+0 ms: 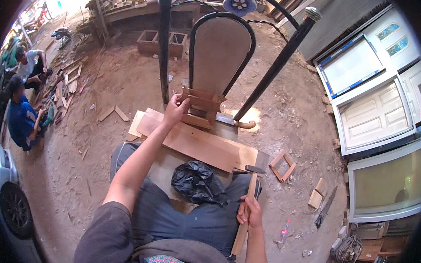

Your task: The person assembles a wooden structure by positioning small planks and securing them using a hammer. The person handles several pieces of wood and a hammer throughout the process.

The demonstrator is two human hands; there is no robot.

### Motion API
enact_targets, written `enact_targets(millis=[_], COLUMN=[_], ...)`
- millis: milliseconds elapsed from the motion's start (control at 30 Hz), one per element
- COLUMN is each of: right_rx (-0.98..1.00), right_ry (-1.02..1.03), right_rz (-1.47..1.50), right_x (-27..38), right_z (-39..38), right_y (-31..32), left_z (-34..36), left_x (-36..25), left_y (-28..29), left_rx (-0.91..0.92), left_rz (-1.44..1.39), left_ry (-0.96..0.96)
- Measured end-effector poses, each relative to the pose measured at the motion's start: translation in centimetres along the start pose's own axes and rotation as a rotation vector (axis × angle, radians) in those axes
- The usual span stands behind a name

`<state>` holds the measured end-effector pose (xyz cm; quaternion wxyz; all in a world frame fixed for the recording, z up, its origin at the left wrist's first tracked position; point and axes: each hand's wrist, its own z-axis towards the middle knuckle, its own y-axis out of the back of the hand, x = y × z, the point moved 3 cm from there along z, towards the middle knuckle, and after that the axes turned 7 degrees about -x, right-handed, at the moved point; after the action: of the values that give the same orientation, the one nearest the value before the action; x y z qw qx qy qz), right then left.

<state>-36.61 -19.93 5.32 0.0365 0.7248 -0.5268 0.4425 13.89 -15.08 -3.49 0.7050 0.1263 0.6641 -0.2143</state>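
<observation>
Woodwork on an earth floor [295,122], viewed from beside the seated worker. The left hand [175,108] is reached forward and holds the near left edge of a slatted wooden frame [205,104], its fingers drawn narrow on the wood. The frame stands at the far side of the boards [197,144], in front of the chair [223,50]; whether it rests on them or just beyond them cannot be told. The right hand [249,211], nearer and to the right, is curled around the wooden handle of a hammer [253,189], whose dark head points away from the worker, above the right thigh.

The boards lie overlapping, slanting from far left to near right. On their near side, between the thighs, sits a crumpled black bag [199,182]. Just right of the frame lies a blade with a curved wooden handle [245,125]. The chair has black bars and a padded, arched back; left of it stands a hollow block [163,43].

On the floor at right lie a wooden square [283,177], wood blocks [315,200], a saw [326,209] and, nearer, a clear bottle [284,232]. White panels [378,146] line the far right. At far left, two people [21,117] sit low beside scattered sticks [70,86]; nearer on that side stands a car [2,164].
</observation>
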Motion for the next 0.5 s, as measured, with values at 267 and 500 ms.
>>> enact_targets(millis=[267,500], right_rx=[-0.034,-0.028], right_ry=[-0.016,-0.002], right_rz=[0.02,0.001], right_x=[0.0,-0.2], right_z=[-0.4,-0.2], right_y=[-0.1,0.3], left_z=[-1.9,-2.5], left_x=[-2.7,-5.4], left_y=[-1.7,-5.8], left_rx=[-0.01,-0.048], left_rz=[-0.233,-0.262], left_ry=[0.0,-0.027])
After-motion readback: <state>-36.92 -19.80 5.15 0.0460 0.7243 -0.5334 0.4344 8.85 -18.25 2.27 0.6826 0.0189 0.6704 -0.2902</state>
